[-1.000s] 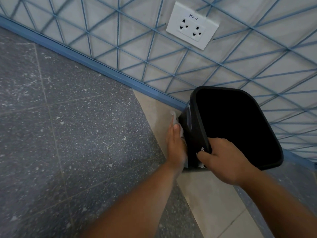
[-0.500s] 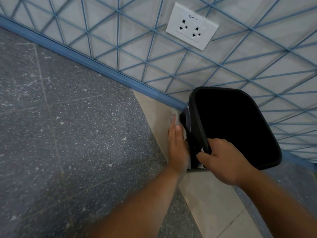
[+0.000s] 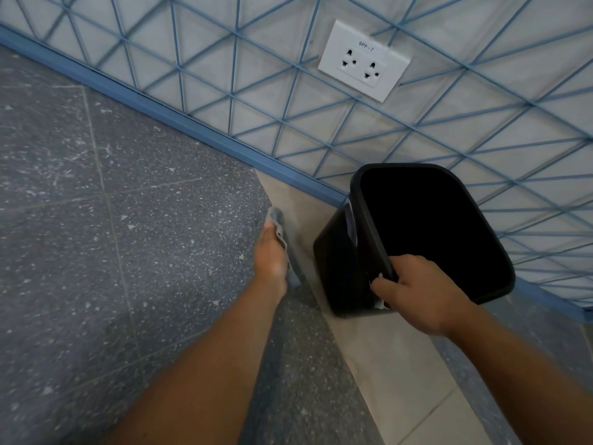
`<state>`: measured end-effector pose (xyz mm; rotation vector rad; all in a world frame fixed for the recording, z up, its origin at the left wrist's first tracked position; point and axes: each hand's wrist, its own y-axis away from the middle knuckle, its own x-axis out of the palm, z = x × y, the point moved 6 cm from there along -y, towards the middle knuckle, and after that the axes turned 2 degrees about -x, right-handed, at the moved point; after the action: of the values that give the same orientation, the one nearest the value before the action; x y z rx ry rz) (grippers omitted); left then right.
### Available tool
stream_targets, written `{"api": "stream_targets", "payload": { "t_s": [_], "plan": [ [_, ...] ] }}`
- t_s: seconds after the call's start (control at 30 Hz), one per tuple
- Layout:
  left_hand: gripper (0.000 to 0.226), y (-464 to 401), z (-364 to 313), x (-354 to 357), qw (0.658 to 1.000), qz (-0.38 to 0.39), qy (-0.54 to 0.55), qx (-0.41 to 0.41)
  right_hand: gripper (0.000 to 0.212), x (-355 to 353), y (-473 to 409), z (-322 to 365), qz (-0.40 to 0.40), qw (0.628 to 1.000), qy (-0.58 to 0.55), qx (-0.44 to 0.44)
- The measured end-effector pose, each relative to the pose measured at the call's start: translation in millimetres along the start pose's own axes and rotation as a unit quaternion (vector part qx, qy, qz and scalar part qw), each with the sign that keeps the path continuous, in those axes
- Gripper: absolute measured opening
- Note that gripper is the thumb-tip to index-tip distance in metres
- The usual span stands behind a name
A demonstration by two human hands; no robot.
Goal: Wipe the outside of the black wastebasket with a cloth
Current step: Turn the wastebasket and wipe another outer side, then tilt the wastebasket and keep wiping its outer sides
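Note:
The black wastebasket (image 3: 337, 261) stands tilted on the floor near the wall, its open mouth facing me. My right hand (image 3: 414, 293) grips its near rim, fingers curled over the edge. My left hand (image 3: 271, 255) holds a pale grey cloth (image 3: 282, 232) against its palm. That hand hangs a short way to the left of the basket's side and does not touch it. A small white scrap shows at the basket's rim by my right thumb.
A wall (image 3: 224, 75) with a blue line pattern runs behind, with a blue skirting (image 3: 179, 123) and a white double socket (image 3: 364, 61). The floor is dark speckled tile (image 3: 112, 236), with a beige tile strip (image 3: 385, 364) under the basket.
My left hand with the cloth has come off the basket's left side and moved away to the left. My right hand keeps its hold on the rim.

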<state>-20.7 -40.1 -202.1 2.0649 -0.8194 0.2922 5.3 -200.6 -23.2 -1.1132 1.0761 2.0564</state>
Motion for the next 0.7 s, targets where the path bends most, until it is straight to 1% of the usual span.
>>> {"api": "stream_targets", "payload": {
  "t_s": [0.03, 0.07, 0.13, 0.17, 0.2, 0.27, 0.3, 0.33, 0.37, 0.4, 0.43, 0.47, 0.53, 0.63, 0.67, 0.7],
  "plan": [
    [0.058, -1.1, -2.1, -8.0, 1.0, -0.011, -0.004, 0.003, 0.019, -1.1, -0.2, 1.5, 0.002, 1.0, -0.004, -0.001],
    [0.057, -0.4, -3.0, -12.5, 1.0, -0.015, -0.01, 0.011, 0.027, -2.1, -0.1, 2.4, 0.0, 1.0, -0.006, -0.004],
    [0.055, 12.0, -6.8, -11.8, 0.999, 0.002, -0.028, 0.034, 0.056, -5.0, 1.7, 6.3, -0.015, 1.0, -0.022, -0.006],
    [0.056, 22.5, -6.9, -7.5, 0.998, 0.017, -0.039, 0.042, 0.065, -6.2, 3.7, 7.3, -0.034, 0.999, -0.038, -0.006],
    [0.058, 31.1, -4.2, -2.6, 0.998, 0.032, -0.044, 0.044, 0.066, -8.7, 3.5, 6.8, -0.064, 0.996, -0.06, -0.002],
    [0.07, 48.2, 4.1, 7.5, 0.996, 0.058, -0.046, 0.045, 0.055, -16.6, 3.0, 4.2, -0.145, 0.981, -0.123, 0.025],
    [0.071, 56.1, 8.6, 10.6, 0.996, 0.061, -0.044, 0.048, 0.048, -19.6, 3.1, 3.5, -0.177, 0.97, -0.161, 0.036],
    [0.065, 59.6, 14.3, 11.4, 0.996, 0.058, -0.045, 0.056, 0.042, -20.9, 4.0, 2.9, -0.198, 0.96, -0.195, 0.044],
    [0.054, 63.7, 17.7, 11.5, 0.995, 0.053, -0.049, 0.066, 0.037, -21.9, 5.7, 2.7, -0.206, 0.954, -0.212, 0.048],
    [0.044, 66.0, 19.8, 11.2, 0.995, 0.046, -0.053, 0.076, 0.032, -21.9, 7.6, 1.4, -0.204, 0.956, -0.206, 0.046],
    [0.039, 68.7, 20.6, 11.7, 0.994, 0.043, -0.051, 0.081, 0.026, -21.6, 11.7, 0.9, -0.194, 0.962, -0.185, 0.043],
    [0.039, 67.7, 22.4, 10.9, 0.994, 0.044, -0.051, 0.084, 0.022, -20.7, 17.2, 1.1, -0.178, 0.969, -0.164, 0.039],
    [0.048, 75.4, 14.9, 13.3, 0.991, 0.067, -0.049, 0.105, 0.019, -13.7, 28.0, 5.1, -0.134, 0.982, -0.129, 0.022],
    [0.072, 84.7, 0.4, 26.5, 0.982, 0.111, -0.061, 0.141, 0.019, 1.1, 29.7, 15.8, -0.077, 0.994, -0.081, 0.001],
    [0.075, 85.6, -4.2, 32.7, 0.98, 0.124, -0.067, 0.142, 0.023, 4.3, 26.9, 18.4, -0.068, 0.996, -0.061, 0.008],
    [0.072, 83.2, -7.2, 41.2, 0.974, 0.143, -0.08, 0.154, 0.029, 5.6, 24.1, 20.2, -0.063, 0.997, -0.044, 0.018]
  ]
}}
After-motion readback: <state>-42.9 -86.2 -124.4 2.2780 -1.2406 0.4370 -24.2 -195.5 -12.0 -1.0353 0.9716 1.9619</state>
